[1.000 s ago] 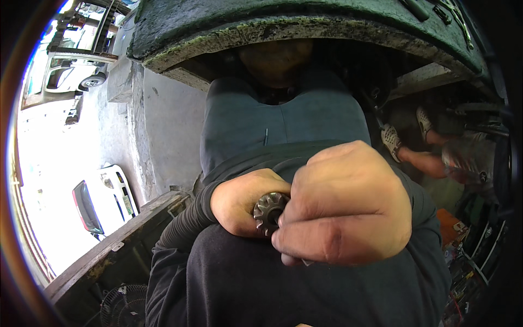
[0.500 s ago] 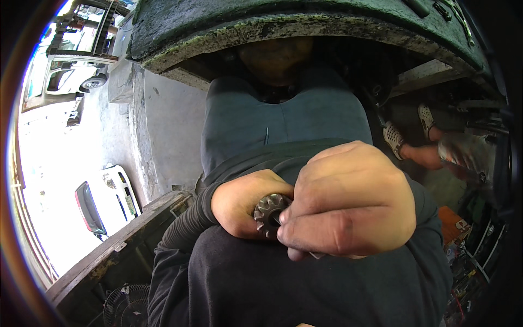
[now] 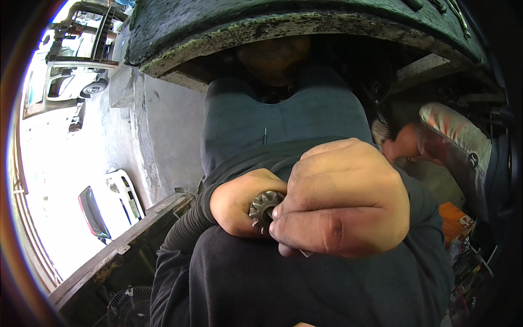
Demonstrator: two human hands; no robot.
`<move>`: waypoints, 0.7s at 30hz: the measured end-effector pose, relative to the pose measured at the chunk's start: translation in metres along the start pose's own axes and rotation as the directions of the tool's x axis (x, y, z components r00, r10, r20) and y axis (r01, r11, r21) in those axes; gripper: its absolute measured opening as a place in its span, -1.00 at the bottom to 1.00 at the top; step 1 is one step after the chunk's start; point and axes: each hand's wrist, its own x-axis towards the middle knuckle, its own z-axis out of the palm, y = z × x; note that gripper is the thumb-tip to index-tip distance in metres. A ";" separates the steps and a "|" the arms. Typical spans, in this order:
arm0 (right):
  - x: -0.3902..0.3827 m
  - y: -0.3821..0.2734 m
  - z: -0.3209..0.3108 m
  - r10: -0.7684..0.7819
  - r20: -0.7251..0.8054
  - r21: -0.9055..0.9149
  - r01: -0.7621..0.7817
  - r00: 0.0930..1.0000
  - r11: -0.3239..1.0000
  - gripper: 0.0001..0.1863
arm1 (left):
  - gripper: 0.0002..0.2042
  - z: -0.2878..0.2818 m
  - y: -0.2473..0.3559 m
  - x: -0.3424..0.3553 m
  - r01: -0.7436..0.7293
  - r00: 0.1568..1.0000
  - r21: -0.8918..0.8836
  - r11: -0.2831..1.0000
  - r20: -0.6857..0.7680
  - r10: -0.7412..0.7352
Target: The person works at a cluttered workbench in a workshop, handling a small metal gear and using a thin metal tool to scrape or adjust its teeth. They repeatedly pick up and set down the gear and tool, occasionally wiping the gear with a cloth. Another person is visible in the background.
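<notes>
Left hand (image 3: pixel 237 203): curled snugly round a toothed gear (image 3: pixel 260 206)
Right hand (image 3: pixel 348 199): pinching a thin metal piece (image 3: pixel 306 253), mostly hidden
Gear position: just left of the right fingertips (image 3: pixel 280 228), axis tipped upward
Green bench (image 3: pixel 327 24): beyond the lap (image 3: pixel 289 120)

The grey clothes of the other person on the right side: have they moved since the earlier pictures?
Yes. The grey clothes have moved upward in the view, closer to the edge of the bench.
</notes>
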 end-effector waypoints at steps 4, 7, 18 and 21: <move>0.002 0.005 -0.006 -0.021 0.072 0.092 0.015 0.997 0.996 -0.85 | -0.67 0.000 0.002 -0.002 0.031 0.999 0.017 0.999 0.011 -0.032; -0.002 0.009 -0.003 -0.043 0.028 0.049 0.042 0.999 0.998 -0.84 | -0.68 0.002 0.001 -0.004 0.141 0.990 -0.017 0.990 0.014 -0.141; -0.005 0.013 -0.009 -0.076 0.089 0.125 0.065 0.993 0.990 -0.80 | -0.73 -0.002 0.025 0.007 0.127 0.992 -0.081 0.989 0.005 -0.127; -0.007 0.016 -0.005 -0.080 0.049 0.181 0.070 0.996 0.981 -0.81 | -0.73 0.001 -0.001 -0.005 0.117 0.993 -0.027 0.993 0.010 -0.117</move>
